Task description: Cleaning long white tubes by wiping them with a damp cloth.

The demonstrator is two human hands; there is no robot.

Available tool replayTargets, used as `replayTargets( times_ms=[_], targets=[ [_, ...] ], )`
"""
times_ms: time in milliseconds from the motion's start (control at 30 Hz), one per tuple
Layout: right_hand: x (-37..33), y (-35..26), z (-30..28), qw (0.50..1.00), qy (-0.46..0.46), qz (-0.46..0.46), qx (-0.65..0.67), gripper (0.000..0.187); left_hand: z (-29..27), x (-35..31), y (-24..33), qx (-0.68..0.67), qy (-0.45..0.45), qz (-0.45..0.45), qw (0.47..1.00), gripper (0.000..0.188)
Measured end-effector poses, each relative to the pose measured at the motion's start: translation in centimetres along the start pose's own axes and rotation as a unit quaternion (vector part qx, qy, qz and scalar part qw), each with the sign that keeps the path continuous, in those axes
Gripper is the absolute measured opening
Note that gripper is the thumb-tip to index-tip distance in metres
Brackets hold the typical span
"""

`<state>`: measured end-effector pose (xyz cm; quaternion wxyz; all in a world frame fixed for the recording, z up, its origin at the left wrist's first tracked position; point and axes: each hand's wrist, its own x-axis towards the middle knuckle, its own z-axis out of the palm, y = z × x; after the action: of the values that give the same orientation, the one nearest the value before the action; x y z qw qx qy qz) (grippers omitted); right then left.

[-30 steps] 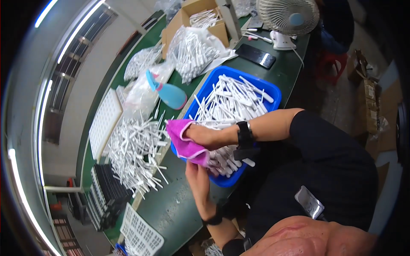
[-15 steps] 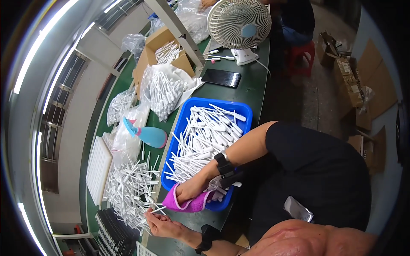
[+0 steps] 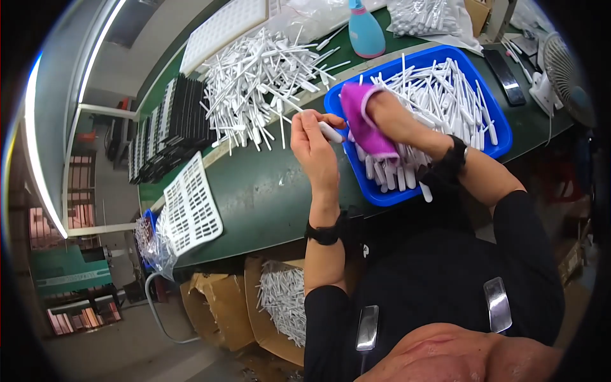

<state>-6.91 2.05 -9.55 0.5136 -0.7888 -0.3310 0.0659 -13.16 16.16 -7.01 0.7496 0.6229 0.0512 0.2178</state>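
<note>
My left hand point(image 3: 314, 150) is closed, pinching a white plastic stick point(image 3: 330, 132) whose thicker end points toward the blue tray. My right hand point(image 3: 393, 118) is wrapped in a purple cloth point(image 3: 365, 121) and grips it above the left part of the blue tray point(image 3: 502, 130). Many similar white sticks point(image 3: 439, 95) fill that tray in a loose heap, partly hidden by the cloth and right forearm. Beyond my left hand, a second heap of white sticks point(image 3: 251, 79) is spread on the green table point(image 3: 254, 184).
A blue spray bottle point(image 3: 366, 35) stands behind the tray, with a phone point(image 3: 504, 77) and fan point(image 3: 568, 79) to the right. Stacked black racks point(image 3: 181, 114) and a white perforated tray point(image 3: 202, 213) lie left. Below the table edge, a cardboard box point(image 3: 254, 318) holds more sticks.
The view has swung left, shifting the tray and bottle rightward in the picture. The cloth has come away from the stick in my left hand, which now shows its thick end.
</note>
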Motion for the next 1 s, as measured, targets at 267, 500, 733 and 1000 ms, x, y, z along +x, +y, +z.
replayTargets(
  times_ms=[267, 500, 733, 1000],
  targets=[
    [0.2, -1.9, -0.9, 0.933, 0.171, 0.069, 0.31, 0.031, 1.8, -1.9, 1.1, 0.073, -0.284, -0.213, 0.932, 0.029],
    [0.5, 1.9, -10.7, 0.715, 0.249, -0.067, 0.65, 0.038, 2.4, -3.1, 0.4, 0.213, -0.316, -0.156, 0.911, 0.031],
    [-2.4, 2.6, -14.0, 0.703, -0.157, -0.249, 0.647, 0.04, 5.2, -0.7, -2.5, 0.351, -0.257, 0.017, 0.9, 0.03],
    [-0.4, -2.6, -9.3, 0.781, 0.481, 0.182, 0.353, 0.039, -7.5, 11.5, -6.0, 0.672, 0.039, 0.026, 0.739, 0.028]
  ],
)
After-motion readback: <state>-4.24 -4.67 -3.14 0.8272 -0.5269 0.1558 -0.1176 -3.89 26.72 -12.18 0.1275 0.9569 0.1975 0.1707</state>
